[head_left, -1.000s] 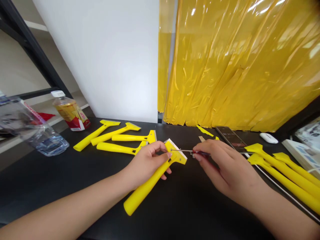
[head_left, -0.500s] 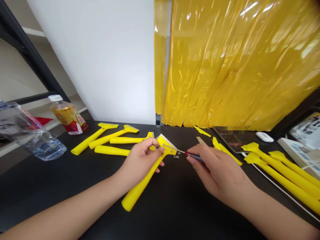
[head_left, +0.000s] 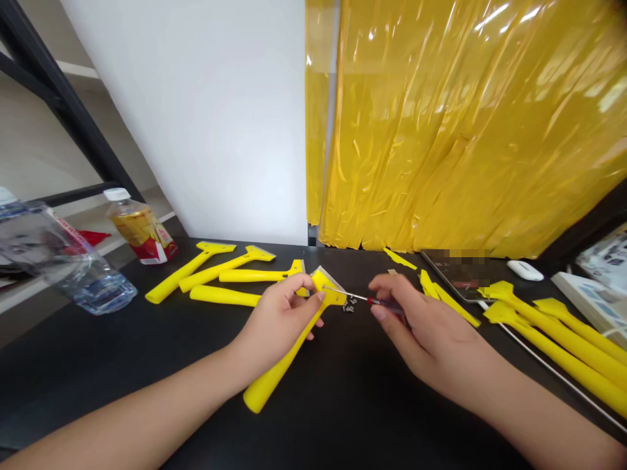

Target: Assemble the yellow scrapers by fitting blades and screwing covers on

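My left hand (head_left: 284, 313) is closed around the neck of a yellow scraper (head_left: 280, 367), just below its head. A metal blade edge shows along the top of that head. In my right hand (head_left: 421, 320) is a screwdriver (head_left: 379, 302) with a dark red handle, held between thumb and fingers. Its thin shaft points left, and its tip meets the scraper's head near a screw. Several small screws (head_left: 349, 305) lie on the black table beside the head. More yellow scrapers (head_left: 181, 273) with blades lie to the left of my left hand.
At left stand a clear water bottle (head_left: 93, 287) and a drink bottle (head_left: 142, 228). On the right lie yellow handles (head_left: 553, 339), flat yellow pieces (head_left: 450, 303), a phone (head_left: 448, 271), a white cable (head_left: 533, 362) and a white earbud case (head_left: 525, 270). A yellow plastic sheet (head_left: 441, 130) hangs behind.
The whole view has shifted slightly. My right hand's fingers have changed position on the screwdriver handle, with the index finger raised more. My left hand keeps its hold on the scraper.
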A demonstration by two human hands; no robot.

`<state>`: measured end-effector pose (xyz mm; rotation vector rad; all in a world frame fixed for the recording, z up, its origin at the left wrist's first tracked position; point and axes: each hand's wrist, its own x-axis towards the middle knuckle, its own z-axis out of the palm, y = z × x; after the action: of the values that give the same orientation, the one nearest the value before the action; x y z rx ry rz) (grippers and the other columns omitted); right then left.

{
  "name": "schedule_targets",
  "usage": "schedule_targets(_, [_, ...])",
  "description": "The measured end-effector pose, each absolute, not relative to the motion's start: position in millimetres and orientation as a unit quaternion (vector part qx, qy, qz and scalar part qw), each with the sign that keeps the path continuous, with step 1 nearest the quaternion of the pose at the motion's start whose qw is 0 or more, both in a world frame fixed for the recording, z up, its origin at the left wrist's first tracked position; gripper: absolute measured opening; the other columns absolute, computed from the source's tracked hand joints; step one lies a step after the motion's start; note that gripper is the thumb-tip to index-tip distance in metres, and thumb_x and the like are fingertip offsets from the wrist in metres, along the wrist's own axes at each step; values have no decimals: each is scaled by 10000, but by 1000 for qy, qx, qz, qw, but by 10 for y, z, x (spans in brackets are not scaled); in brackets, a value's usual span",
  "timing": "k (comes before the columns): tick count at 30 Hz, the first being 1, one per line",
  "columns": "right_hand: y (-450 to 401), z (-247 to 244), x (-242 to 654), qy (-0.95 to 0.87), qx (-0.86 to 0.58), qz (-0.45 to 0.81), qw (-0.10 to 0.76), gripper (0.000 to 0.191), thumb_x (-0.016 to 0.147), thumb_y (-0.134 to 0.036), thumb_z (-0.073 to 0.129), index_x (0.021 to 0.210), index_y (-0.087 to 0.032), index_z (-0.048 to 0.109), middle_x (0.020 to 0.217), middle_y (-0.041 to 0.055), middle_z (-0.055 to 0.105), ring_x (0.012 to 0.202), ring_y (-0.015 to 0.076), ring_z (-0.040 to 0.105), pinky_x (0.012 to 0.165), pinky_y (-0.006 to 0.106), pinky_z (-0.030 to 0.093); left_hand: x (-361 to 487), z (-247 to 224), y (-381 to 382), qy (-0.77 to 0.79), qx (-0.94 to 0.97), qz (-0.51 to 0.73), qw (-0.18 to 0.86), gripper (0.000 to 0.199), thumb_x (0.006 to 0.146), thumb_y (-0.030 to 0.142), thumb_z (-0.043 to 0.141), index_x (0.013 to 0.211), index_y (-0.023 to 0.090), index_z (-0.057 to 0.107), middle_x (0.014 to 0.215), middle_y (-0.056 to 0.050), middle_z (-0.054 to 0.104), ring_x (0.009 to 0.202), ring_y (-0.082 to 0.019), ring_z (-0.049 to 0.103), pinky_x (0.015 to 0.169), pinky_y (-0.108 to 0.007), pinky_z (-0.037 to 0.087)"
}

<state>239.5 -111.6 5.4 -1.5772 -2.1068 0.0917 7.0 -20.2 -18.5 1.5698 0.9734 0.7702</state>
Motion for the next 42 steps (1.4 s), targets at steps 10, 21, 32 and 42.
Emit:
schedule_targets(10, [-1111, -11, 2363, -764, -586, 47, 266, 125, 1091, -358, 385, 1044, -271, 462, 769, -37, 593, 586, 155, 567, 549, 288, 382, 62, -228, -173, 411, 666, 327, 530, 259, 938, 464, 677, 974, 225, 583, 760, 3, 662, 719, -205, 711, 558, -296, 609])
schedule_targets(21, [-1080, -81, 2318, -762, -586, 66, 268, 108, 1074, -365, 429, 1086, -267, 474, 836, -12, 630, 637, 167, 589, 583, 296, 398, 59, -217, -145, 417, 659, 342, 525, 273, 927, 470, 687, 960, 229, 563, 762, 8, 653, 728, -220, 729, 543, -294, 603])
schedule_targets(32, [-1041, -79, 2333, -741, -593, 87, 303, 157, 1084, -385, 422, 1007, -267, 491, 795, -34, 575, 650, 150, 553, 602, 287, 396, 58, -259, -163, 417, 673, 340, 508, 279, 932, 489, 677, 981, 237, 569, 754, 11, 655, 731, -233, 747, 542, -306, 609])
schedule_targets(42, [-1053, -83, 2340, -766, -580, 90, 260, 158, 1077, -366, 443, 974, -259, 495, 802, -35, 587, 661, 145, 553, 601, 287, 385, 47, -273, -159, 415, 678, 335, 505, 263, 949, 482, 657, 998, 242, 560, 797, 5, 659, 757, -230, 744, 550, -301, 609])
